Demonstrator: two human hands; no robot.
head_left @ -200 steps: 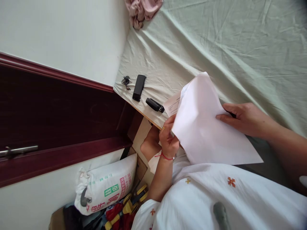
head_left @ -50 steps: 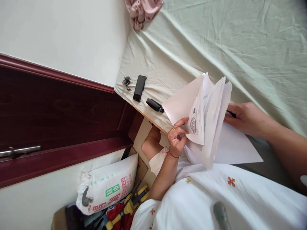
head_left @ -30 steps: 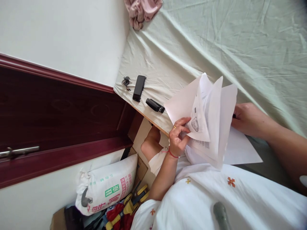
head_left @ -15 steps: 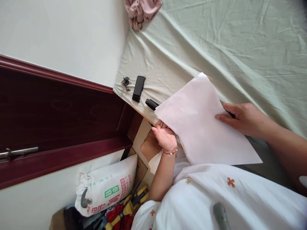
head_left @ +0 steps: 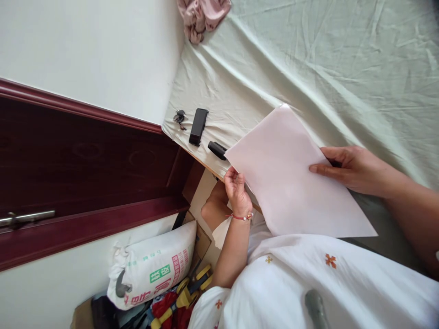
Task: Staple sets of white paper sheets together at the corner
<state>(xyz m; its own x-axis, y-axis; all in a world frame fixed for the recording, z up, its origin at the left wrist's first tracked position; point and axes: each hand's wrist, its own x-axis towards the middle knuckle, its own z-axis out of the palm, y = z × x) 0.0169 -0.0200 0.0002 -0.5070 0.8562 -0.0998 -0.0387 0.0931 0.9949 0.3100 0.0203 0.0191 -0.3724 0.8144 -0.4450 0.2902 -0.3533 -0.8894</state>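
Across the upper right of your view spreads a pale green sheet [head_left: 343, 68], creased in long soft ridges, over a broad flat surface whose thin wooden edge [head_left: 195, 157] runs down toward your knees. Where that edge meets the wall corner lie a small bunch of keys [head_left: 180, 118] and, just beside it, a flat black case [head_left: 199, 127]. Nearer to you is a black object [head_left: 216, 150], its end hidden by the paper [head_left: 291, 178]. Your paper, blank on top, lies slanted at the near side of the surface, its lower edge reaching your white patterned garment [head_left: 308, 278].

Your right hand [head_left: 346, 169] grasps the paper's far right edge, thumb on top and the other fingers mostly out of sight. Your left hand [head_left: 237, 192], a red bracelet [head_left: 242, 217] at its wrist, is half curled at the left edge, palm turned up; you cannot tell from here whether it grips the paper or only touches it.

At the top, crumpled pink cloth [head_left: 204, 18] sits against the white wall [head_left: 92, 50]. To the left is a dark red door [head_left: 85, 155] with a metal handle [head_left: 30, 218]. Below it, a white printed sack [head_left: 154, 265] leans near a cardboard box [head_left: 203, 241], with a yellow wheeled toy [head_left: 185, 297] beside it.
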